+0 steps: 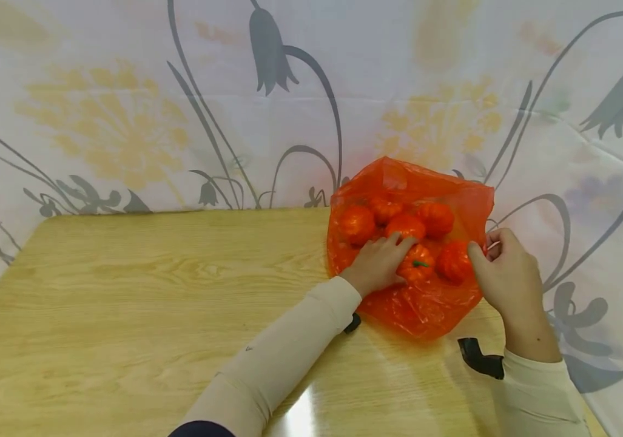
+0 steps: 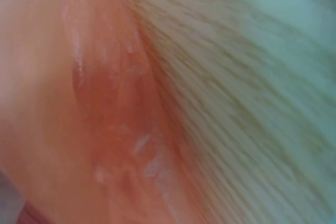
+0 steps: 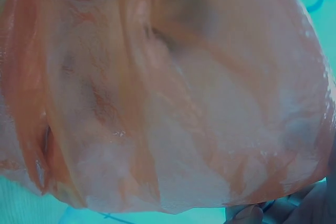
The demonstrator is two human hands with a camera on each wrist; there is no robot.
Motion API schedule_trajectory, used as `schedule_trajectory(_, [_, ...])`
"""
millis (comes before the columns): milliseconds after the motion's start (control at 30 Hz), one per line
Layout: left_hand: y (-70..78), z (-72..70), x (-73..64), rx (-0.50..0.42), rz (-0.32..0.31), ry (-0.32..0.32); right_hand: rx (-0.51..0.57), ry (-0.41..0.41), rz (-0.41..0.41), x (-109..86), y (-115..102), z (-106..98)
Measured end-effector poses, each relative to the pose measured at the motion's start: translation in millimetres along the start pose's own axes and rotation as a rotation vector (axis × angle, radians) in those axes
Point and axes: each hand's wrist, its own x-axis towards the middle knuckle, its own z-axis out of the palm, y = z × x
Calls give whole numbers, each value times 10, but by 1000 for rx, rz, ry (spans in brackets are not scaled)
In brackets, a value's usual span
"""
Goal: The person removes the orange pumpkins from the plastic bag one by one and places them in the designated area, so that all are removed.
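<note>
A thin orange-red plastic bag lies with its mouth spread, and several small orange toy pumpkins sit in it. My left hand reaches into the bag from the left. Its thumb and fingers lie on either side of a small pumpkin with a green stem, and its fingertips touch a neighbouring one. At the bag's right edge my right hand pinches the plastic between thumb and fingers. The left wrist view has blurred bag film; translucent plastic fills most of the right wrist view.
The bag stands on a wood-grain table, near its back right. A flower-printed cloth hangs behind and along the right side. Black camera mounts stick out at the wrists.
</note>
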Motion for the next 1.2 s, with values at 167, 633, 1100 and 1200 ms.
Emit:
schedule_trajectory(167, [-16,-45,-96,46,-9,45,-3,-19,-5,-5,-4,29])
schedule_trajectory(633, [-123,-266,-432,-107,-67,279,1,-32,-4,-12,-35,44])
schedule_trajectory(1100, [-419,-472,-889,-185,-50,420,-2,-6,-54,-9,-23,102])
schedule_trajectory(1200, [-514,-504,-970,-182,-70,445,6,-3,-58,0,-43,126])
